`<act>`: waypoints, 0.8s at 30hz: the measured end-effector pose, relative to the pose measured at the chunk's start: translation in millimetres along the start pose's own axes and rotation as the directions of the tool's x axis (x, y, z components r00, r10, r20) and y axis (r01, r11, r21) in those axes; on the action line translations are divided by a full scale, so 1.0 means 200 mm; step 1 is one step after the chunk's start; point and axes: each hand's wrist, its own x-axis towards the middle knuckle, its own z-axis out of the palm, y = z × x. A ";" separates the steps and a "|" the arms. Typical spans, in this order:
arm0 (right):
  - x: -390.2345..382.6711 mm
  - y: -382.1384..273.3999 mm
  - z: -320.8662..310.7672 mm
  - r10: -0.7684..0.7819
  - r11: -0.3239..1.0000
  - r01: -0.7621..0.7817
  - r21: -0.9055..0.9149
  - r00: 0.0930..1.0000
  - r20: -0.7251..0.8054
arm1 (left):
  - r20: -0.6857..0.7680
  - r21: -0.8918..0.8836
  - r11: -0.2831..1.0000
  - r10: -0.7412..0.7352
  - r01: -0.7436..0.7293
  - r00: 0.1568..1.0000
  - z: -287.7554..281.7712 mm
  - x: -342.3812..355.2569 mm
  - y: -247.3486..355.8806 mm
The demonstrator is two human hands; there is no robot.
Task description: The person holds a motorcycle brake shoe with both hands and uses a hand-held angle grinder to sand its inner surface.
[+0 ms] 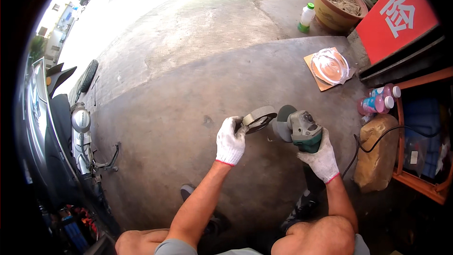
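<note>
In a white knitted glove, my left hand point(231, 140) is closed on a brake shoe point(260, 114), a curved piece with a pale grey band outside and dark metal inside. My right hand point(322, 157), gloved the same way, grips the green and grey body of an angle grinder point(306, 130). The grinder's disc point(283, 125) faces left, close to the shoe's right end; whether the two touch I cannot tell. Both pieces are held above the concrete floor point(174, 146), between my knees and the far ground.
A scooter point(52, 127) stands along the left. To the right are a brown wrapped block point(375, 153), pink-liquid bottles point(377, 104), an orange-framed shelf point(420, 186) and a black cord point(361, 144). Farther off lie a smeared board point(321, 82), a white-green bottle point(306, 16) and a plant pot point(332, 19).
</note>
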 end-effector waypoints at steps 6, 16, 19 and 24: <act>-0.06 0.21 0.02 0.084 0.982 -0.064 0.180 0.991 -0.105 | 0.002 -0.182 0.978 -0.106 0.104 0.994 0.02 -0.11 -0.17; -0.11 0.23 0.05 0.175 0.927 -0.131 0.353 0.980 -0.098 | 0.040 -0.190 0.961 -0.196 0.200 0.980 -0.01 -0.21 -0.30; -0.12 0.19 0.06 0.185 0.939 -0.145 0.313 0.977 -0.102 | 0.023 -0.228 0.958 -0.175 0.176 0.984 -0.01 -0.21 -0.31; -0.13 0.17 0.08 0.185 0.942 -0.157 0.295 0.980 -0.068 | 0.014 -0.209 0.962 -0.178 0.177 0.984 -0.01 -0.22 -0.34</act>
